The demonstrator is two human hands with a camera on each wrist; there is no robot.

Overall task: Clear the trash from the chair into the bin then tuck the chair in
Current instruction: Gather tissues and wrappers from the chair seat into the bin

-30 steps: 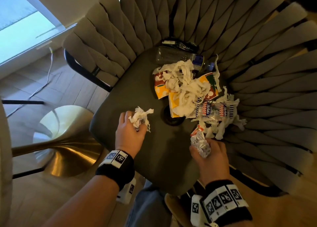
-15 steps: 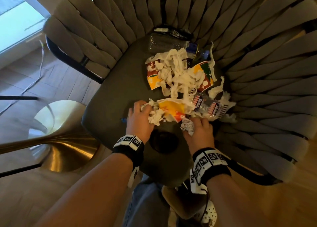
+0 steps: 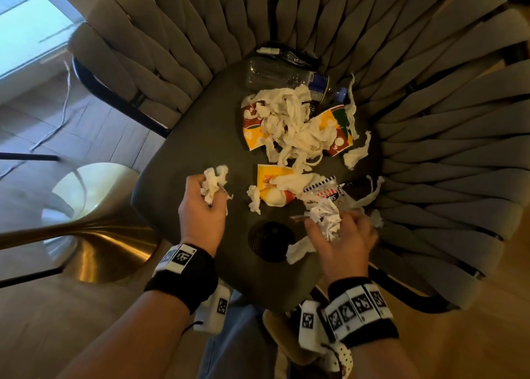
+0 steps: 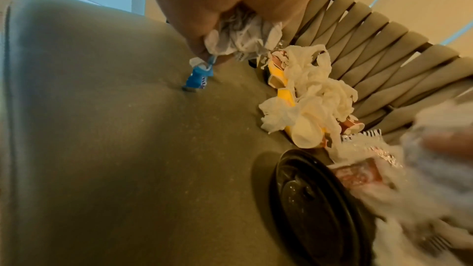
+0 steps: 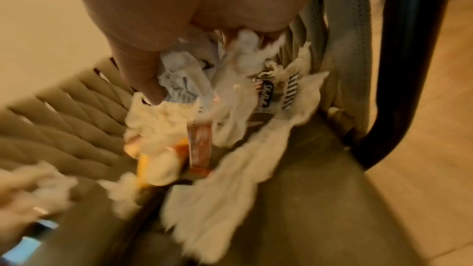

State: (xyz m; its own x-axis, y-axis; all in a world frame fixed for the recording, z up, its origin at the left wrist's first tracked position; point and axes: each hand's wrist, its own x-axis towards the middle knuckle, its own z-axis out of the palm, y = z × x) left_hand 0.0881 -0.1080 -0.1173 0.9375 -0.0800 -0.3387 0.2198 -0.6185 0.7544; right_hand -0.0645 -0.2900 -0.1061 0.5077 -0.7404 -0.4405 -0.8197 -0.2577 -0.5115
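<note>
A grey woven chair (image 3: 183, 160) has trash heaped on its dark seat: torn white tissue (image 3: 295, 126), colourful paper cups (image 3: 253, 133), a striped snack wrapper (image 3: 324, 191), a clear plastic bottle (image 3: 281, 73) at the back and a black lid (image 3: 271, 241) near the front. My left hand (image 3: 209, 195) grips a wad of white tissue (image 4: 243, 35) with a small blue wrapper (image 4: 197, 78) hanging from it. My right hand (image 3: 338, 229) grips a crumpled white paper ball (image 3: 327, 219) just in front of the striped wrapper (image 5: 271, 92).
A gold table base (image 3: 86, 235) stands on the wooden floor left of the chair. A white cable (image 3: 60, 115) trails across the floor near a bright window. The chair's black metal frame (image 3: 407, 295) curves round the right side. No bin is in view.
Half a second ago both hands were pressed into the pile at the seat's middle. They have drawn back toward the front edge, each holding its wad, and a yellow cup was dragged forward.
</note>
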